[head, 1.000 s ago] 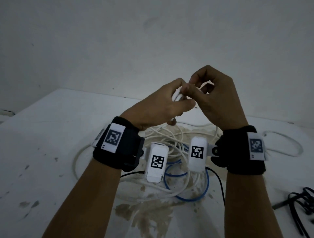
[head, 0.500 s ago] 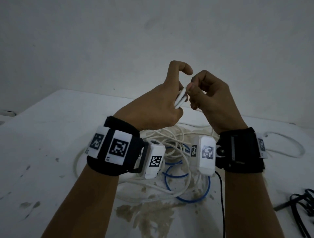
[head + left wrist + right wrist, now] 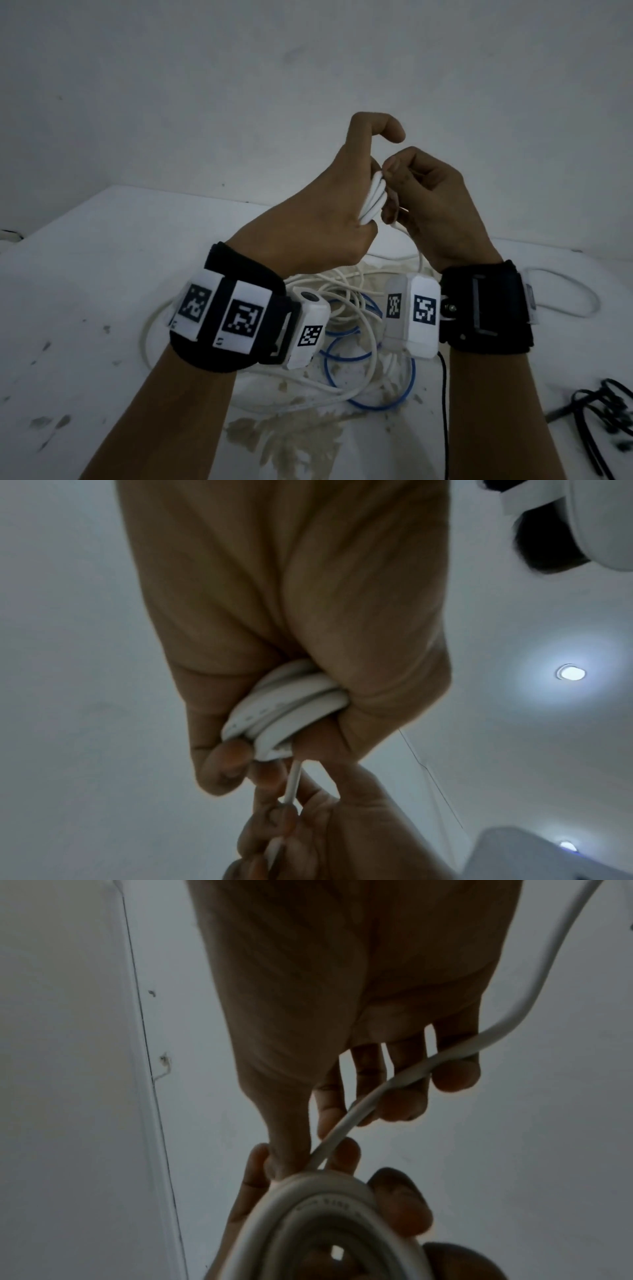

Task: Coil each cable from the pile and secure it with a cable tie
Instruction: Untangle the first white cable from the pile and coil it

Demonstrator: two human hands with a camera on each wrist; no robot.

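From the head view, above the table (image 3: 102, 260) and the cable pile (image 3: 349, 342), the left hand (image 3: 308, 222) grips a white coil (image 3: 373, 202) while the right hand (image 3: 435, 205) pinches its loose strand; black-and-white square codes mark both wristbands. At the left wrist, fingers (image 3: 219, 767) curl round the coil (image 3: 291, 710). At the right wrist, fingers (image 3: 455, 1074) hook the strand (image 3: 411, 1074), and the coil's (image 3: 308, 1218) printed lettering is too blurred to read.

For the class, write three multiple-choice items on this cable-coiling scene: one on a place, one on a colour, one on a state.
1. Where is the bundle of black cable ties?
A. table's right edge
B. left hand
C. under the pile

2. What colour is the thin round cable looped among the white ones?
A. red
B. blue
C. green

3. The small white cable coil is:
A. tied
B. flat on the table
C. held, untied

Key: 1 A, they lie by the right forearm; 2 B, blue loops show; 3 C, left hand grips it while right hand feeds cable.
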